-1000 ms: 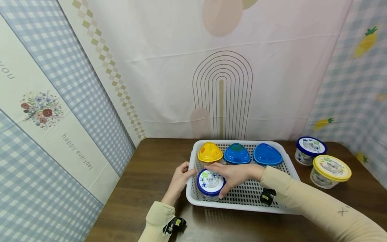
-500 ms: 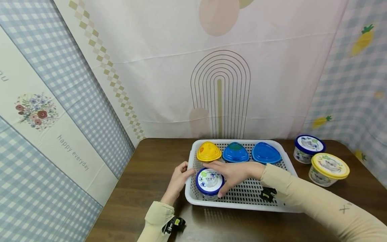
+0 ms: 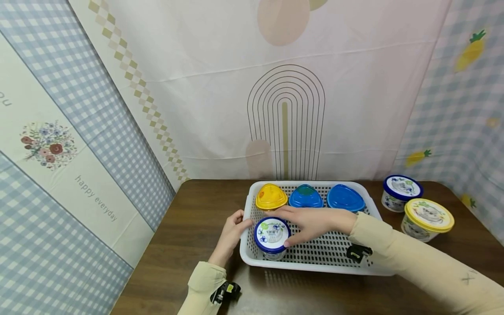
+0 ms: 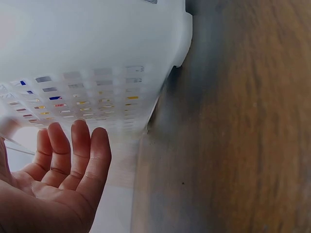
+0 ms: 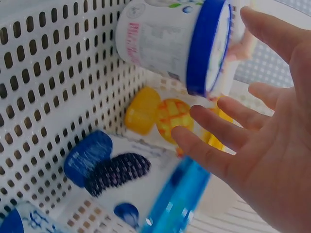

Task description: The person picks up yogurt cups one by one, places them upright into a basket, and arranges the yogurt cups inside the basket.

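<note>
A round tub with a blue-rimmed lid (image 3: 272, 235) stands in the front left corner of the white plastic basket (image 3: 315, 269). My right hand (image 3: 311, 223) is just right of the tub, fingers spread; in the right wrist view the fingertips are apart from its lid (image 5: 206, 46). My left hand (image 3: 230, 236) holds the basket's left rim, thumb over the top and fingers along the outer wall (image 4: 97, 34). Along the basket's back stand a yellow-lidded cup (image 3: 271, 197), a blue cup with a green patch (image 3: 306, 196) and a plain blue-lidded cup (image 3: 345, 197).
Right of the basket, a blue-lidded tub (image 3: 402, 192) and a yellow-lidded tub (image 3: 428, 218) stand close together on the brown wooden table (image 3: 197, 210). A patterned cloth (image 3: 204, 109) hangs behind the table.
My right hand has loosened from the tub and shifted slightly right, its fingers straighter. The tub stays in the basket's front left corner. My left hand keeps its place on the rim.
</note>
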`<state>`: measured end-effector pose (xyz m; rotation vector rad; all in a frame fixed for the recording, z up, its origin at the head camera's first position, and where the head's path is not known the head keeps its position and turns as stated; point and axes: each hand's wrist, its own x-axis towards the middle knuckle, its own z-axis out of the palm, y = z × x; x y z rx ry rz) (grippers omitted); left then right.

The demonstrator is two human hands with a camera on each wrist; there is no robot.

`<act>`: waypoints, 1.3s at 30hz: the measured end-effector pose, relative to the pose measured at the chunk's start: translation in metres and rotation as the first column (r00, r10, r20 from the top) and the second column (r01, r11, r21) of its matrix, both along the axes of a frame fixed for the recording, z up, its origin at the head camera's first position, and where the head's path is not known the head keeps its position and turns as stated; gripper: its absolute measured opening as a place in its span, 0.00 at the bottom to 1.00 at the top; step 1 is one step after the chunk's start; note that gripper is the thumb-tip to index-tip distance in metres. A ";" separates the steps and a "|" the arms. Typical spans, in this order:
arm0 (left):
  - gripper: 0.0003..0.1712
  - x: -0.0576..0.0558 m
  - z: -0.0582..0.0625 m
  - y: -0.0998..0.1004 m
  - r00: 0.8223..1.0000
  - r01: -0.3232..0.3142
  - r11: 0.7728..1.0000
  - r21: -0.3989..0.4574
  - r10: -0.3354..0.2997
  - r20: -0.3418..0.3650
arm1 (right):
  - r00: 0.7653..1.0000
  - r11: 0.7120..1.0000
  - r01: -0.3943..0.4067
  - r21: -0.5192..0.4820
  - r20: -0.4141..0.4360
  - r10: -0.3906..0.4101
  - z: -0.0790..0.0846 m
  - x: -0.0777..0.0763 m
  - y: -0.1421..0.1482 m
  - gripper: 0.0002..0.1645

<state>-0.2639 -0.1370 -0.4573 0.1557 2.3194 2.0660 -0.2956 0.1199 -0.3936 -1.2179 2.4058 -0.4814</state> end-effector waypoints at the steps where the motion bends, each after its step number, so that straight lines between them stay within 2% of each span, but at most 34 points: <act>1: 0.04 0.000 0.000 0.000 1.000 -0.001 1.000 -0.002 0.001 -0.001 | 1.000 1.000 -0.006 -0.015 -0.013 0.005 0.003 0.001 0.003 0.50; 6: 0.05 0.000 0.000 0.000 1.000 -0.003 1.000 -0.008 0.003 0.002 | 0.996 0.998 0.027 -0.058 -0.082 -0.032 0.018 -0.001 0.022 0.46; 10: 0.04 0.000 0.000 -0.001 1.000 -0.008 1.000 -0.010 0.008 0.003 | 0.984 0.993 0.068 -0.101 -0.157 -0.084 0.031 -0.006 0.041 0.46; 16: 0.03 0.000 -0.002 -0.004 1.000 0.000 1.000 -0.007 0.001 0.012 | 0.949 0.969 0.172 -0.179 -0.232 -0.211 0.046 -0.012 0.075 0.41; 25: 0.03 0.000 -0.005 -0.006 1.000 0.010 1.000 0.011 -0.010 0.012 | 0.887 0.911 0.339 -0.234 -0.244 -0.393 0.066 -0.027 0.139 0.42; 31: 0.04 0.004 -0.005 -0.016 0.999 0.046 0.999 0.009 -0.047 0.011 | 0.823 0.837 0.484 -0.254 -0.193 -0.534 0.061 -0.023 0.176 0.44; 36: 0.05 0.012 -0.005 -0.024 0.997 0.076 0.997 0.001 -0.076 0.018 | 0.768 0.791 0.570 -0.221 -0.198 -0.609 0.048 -0.018 0.201 0.46; 39: 0.05 0.014 -0.004 -0.025 0.997 0.079 0.997 0.002 -0.079 0.019 | 0.745 0.766 0.610 -0.203 -0.183 -0.641 0.040 -0.021 0.216 0.47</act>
